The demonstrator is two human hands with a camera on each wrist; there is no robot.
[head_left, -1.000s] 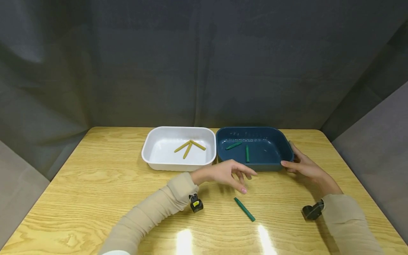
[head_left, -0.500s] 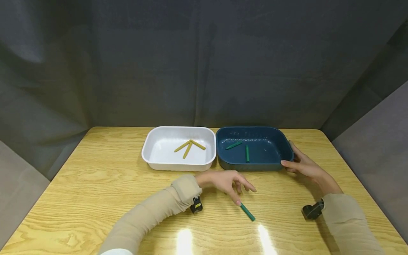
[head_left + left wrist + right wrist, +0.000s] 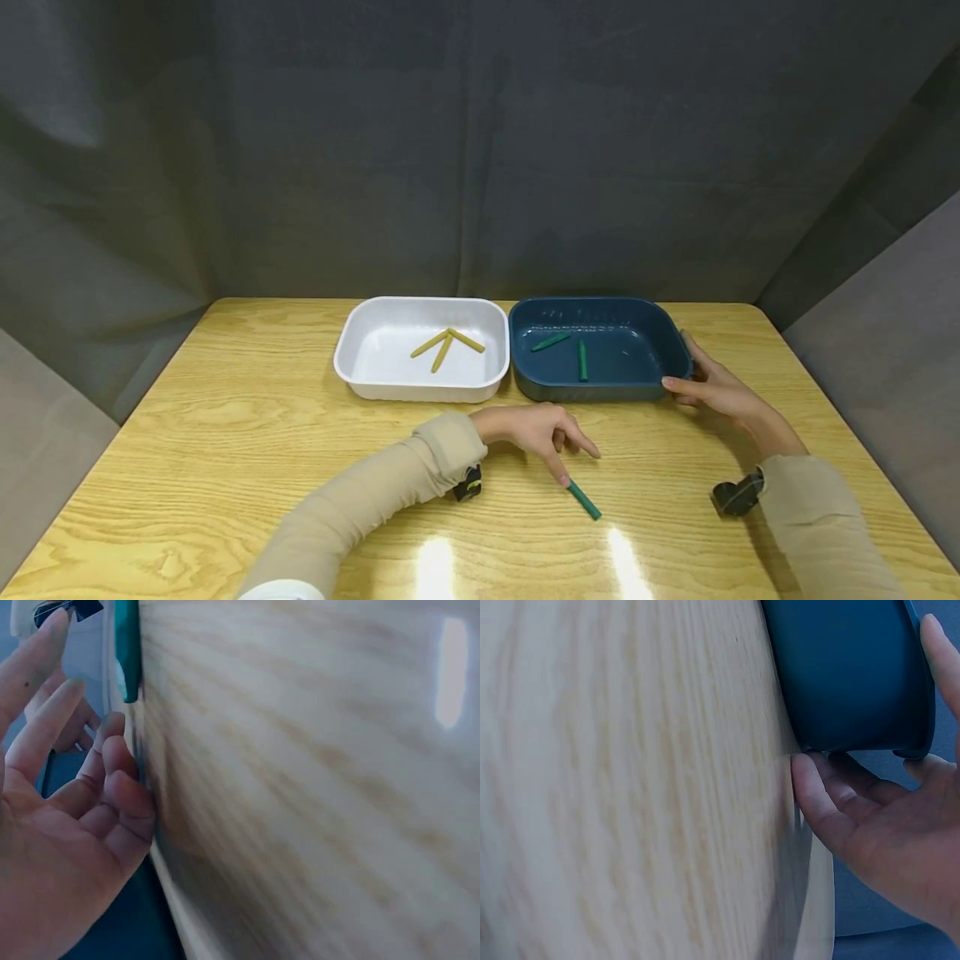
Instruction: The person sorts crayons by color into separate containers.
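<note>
the left hand [image 3: 542, 432] is coming down and toward the person: a second ago it was hovering above the near rim of the dark blue plastic tray [image 3: 600, 390], and now it is lying low over the light wooden worktop [image 3: 225, 417], with one fingertip touching the near end of the loose green crayon-like stick [image 3: 584, 500]. the stick itself is lying flat in the same spot as before, slanting away to the right of the hand, so the reach is arriving but no lift is underway yet.

the left grip is loose and not closed round anything; in the left wrist view the fingers [image 3: 45, 697] are lying fairly straight, and the stick's end [image 3: 127, 652] is sitting just beyond the fingertips, outside the palm.

the right hand [image 3: 716, 392] is staying at the blue tray's right end, thumb along the near corner and fingers curling against its outer wall [image 3: 855, 682], steadying it.

two more green sticks [image 3: 581, 360] are lying inside the blue tray, and three yellow sticks [image 3: 444, 343] are lying in the white plastic tray [image 3: 352, 367] just beside it.
</note>
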